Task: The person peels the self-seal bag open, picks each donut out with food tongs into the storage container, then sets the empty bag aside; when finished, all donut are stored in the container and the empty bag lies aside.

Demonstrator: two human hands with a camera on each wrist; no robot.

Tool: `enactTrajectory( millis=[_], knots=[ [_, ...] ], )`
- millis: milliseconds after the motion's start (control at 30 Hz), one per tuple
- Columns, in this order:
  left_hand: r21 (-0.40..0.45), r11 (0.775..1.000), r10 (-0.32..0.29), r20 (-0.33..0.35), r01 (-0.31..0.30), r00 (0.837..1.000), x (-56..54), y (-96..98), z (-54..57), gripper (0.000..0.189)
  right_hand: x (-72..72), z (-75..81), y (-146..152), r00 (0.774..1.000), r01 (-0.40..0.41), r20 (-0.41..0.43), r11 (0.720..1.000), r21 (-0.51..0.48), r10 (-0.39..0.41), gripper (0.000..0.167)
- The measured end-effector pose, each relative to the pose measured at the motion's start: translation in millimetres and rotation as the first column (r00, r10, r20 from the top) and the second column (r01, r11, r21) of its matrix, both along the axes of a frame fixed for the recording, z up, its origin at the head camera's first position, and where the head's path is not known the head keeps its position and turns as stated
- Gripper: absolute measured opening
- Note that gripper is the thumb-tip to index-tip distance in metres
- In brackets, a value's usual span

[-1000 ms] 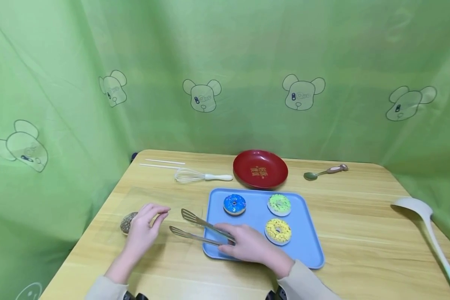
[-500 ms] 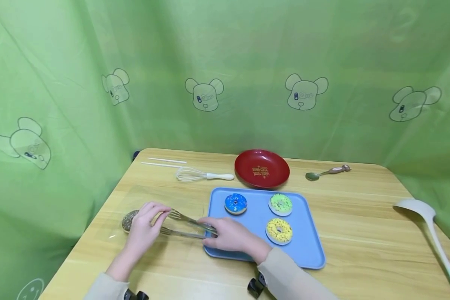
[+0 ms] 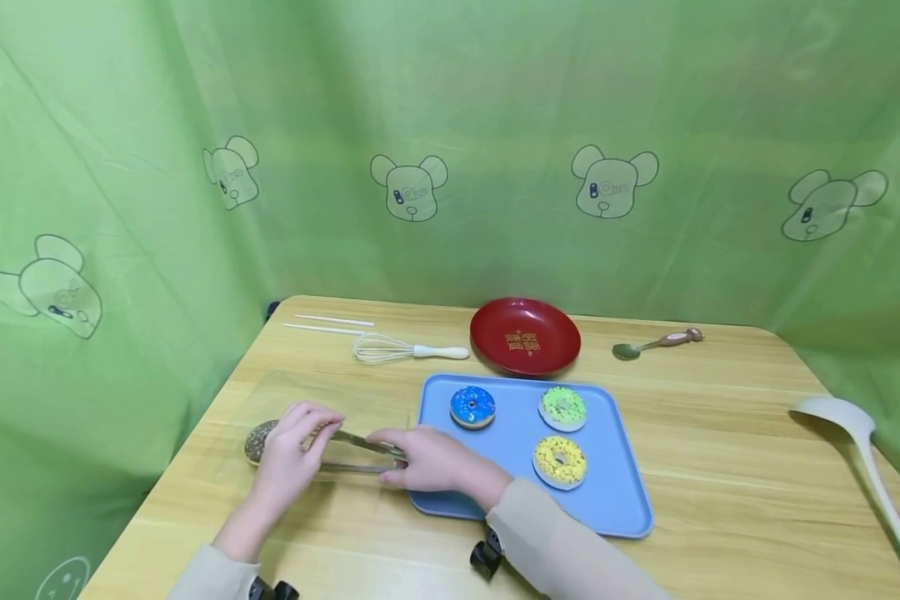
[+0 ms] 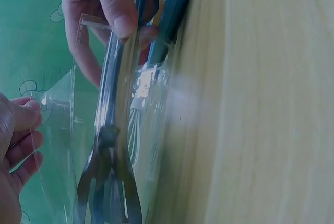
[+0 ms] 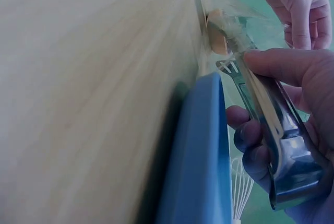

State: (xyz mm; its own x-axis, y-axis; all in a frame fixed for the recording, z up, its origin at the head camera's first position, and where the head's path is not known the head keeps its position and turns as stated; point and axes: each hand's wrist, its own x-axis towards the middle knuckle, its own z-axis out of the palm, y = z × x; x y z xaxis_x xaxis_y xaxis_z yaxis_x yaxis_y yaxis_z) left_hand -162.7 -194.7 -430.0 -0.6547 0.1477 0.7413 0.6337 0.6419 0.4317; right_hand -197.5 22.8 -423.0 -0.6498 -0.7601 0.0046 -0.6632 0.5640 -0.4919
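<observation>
My left hand (image 3: pixel 288 458) pinches the edge of a clear plastic bag (image 4: pixel 56 130) between thumb and fingers, lifting it above the table at the left. A dark brown doughnut with pale specks (image 3: pixel 257 442) lies at the far end of the bag, partly hidden by that hand in the head view. My right hand (image 3: pixel 435 460) grips metal tongs (image 5: pixel 298 166), their slotted arms somewhat apart and pointing left. Behind the left hand the tong tips are hidden in the head view; the left wrist view has the tongs (image 4: pixel 110 93) reaching in at the bag's mouth.
A blue tray (image 3: pixel 615 500) bears a blue doughnut (image 3: pixel 472 407), a green one (image 3: pixel 562 408) and a yellow one (image 3: pixel 559 462). Behind are chopsticks (image 3: pixel 322 329), a whisk (image 3: pixel 408 350), a red plate (image 3: pixel 525 337) and a spoon (image 3: pixel 656 343). A ladle (image 3: pixel 858 450) lies far right.
My right hand has moved left with the tongs, from over the tray to its left edge. The tong tips have passed behind my left hand, which stays nearly still.
</observation>
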Motion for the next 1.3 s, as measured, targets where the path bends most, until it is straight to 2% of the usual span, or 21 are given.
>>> enactTrajectory(
  millis=[300,633,733,933,1100,1300],
  knots=[
    [-0.005,1.0,-0.02,-0.006,0.02,1.0,0.8,1.8,1.2,0.017,-6.5,0.2,-17,0.998,-0.038,-0.041,0.999,0.023,0.039,0.053],
    [-0.017,0.999,-0.041,-0.06,0.04,0.997,-1.5,2.7,-1.4,0.022,-9.5,-7.3,-28,0.996,-0.04,-0.078,0.999,0.003,0.041,0.054],
    [-0.022,0.999,-0.039,-0.084,0.037,0.996,-1.5,3.7,-1.0,0.025,-9.9,-10.1,-30,0.997,-0.028,-0.072,1.0,0.003,0.028,0.055],
    [-0.022,0.999,-0.043,-0.079,0.041,0.996,-0.6,5.4,-0.1,0.026,-10.2,-13.4,-35,0.999,0.007,-0.035,1.0,-0.012,-0.007,0.058],
    [-0.031,0.999,-0.044,-0.106,0.041,0.993,-1.1,6.6,-0.7,0.028,-9.8,-15.1,-38,0.999,0.03,-0.014,0.999,-0.013,-0.031,0.058],
    [-0.035,0.999,-0.037,-0.082,0.035,0.996,0.1,7.4,-0.7,0.03,-9.8,-16.8,-41,1.0,0.029,0.001,0.999,-0.032,-0.029,0.06]
  ],
)
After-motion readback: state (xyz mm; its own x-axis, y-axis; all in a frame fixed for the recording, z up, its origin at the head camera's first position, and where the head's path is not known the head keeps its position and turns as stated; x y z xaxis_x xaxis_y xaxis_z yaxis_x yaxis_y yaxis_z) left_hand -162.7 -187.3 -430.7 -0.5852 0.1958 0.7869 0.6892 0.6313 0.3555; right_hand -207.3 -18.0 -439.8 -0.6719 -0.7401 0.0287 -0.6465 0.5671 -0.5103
